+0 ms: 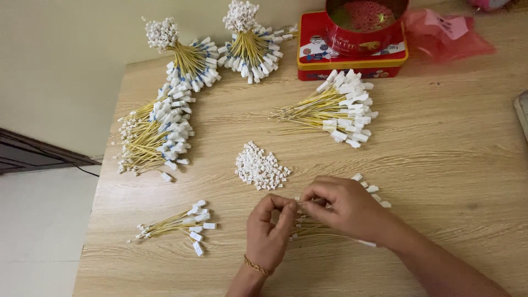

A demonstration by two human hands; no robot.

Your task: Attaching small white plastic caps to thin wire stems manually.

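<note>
My left hand point(268, 231) and my right hand point(342, 206) meet near the front of the wooden table point(440, 154), fingertips pinched together on a thin yellow wire with a small white connector at about the point where they touch. Under my right hand lies a small bundle of yellow wires point(316, 226) with white tags point(374, 190) sticking out past the knuckles. A heap of loose white connectors point(259, 168) sits just beyond my hands.
Bundles of yellow wires with white ends lie around: a small one point(179, 223) front left, a large pile point(157, 129) left, two tied bunches point(187, 55) point(247, 44) at the back, another point(335, 110) centre. A red tin point(352, 49) and pink bag point(448, 33) stand behind.
</note>
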